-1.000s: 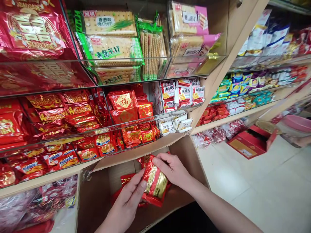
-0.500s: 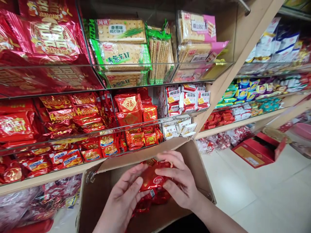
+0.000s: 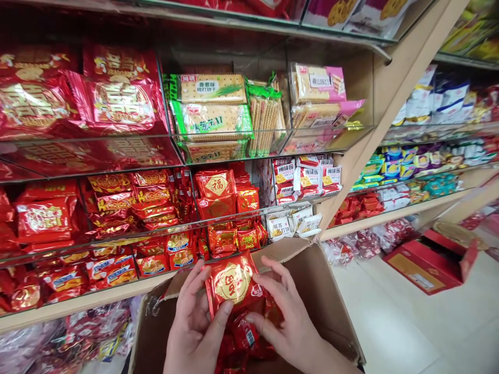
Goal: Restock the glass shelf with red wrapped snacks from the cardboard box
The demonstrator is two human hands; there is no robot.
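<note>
Over an open cardboard box, my left hand [image 3: 198, 322] grips the left side of a red snack packet [image 3: 232, 280] with a round gold emblem, thumb along its lower edge. My right hand [image 3: 290, 314] is curled at the right, fingertips against the red packets and thumb below. More shiny red packets [image 3: 244, 335] show beneath and between my hands, one with a small barcode label. The cardboard box [image 3: 331, 291] stands below, its far flap against the shelf; its inside is partly hidden by my hands.
A glass-fronted shelf rack [image 3: 218, 136] rises just ahead. It holds red packets, green-wrapped crackers [image 3: 212, 119] and white-and-red packets [image 3: 307, 176]. Bagged goods [image 3: 78, 332] lie under the rack at left. On the tiled floor at right sits an open red carton [image 3: 429, 259].
The front packet has been raised and tilted so its gold emblem faces me. My right hand has slid lower on the packets. The view has shifted, showing more of the upper shelf.
</note>
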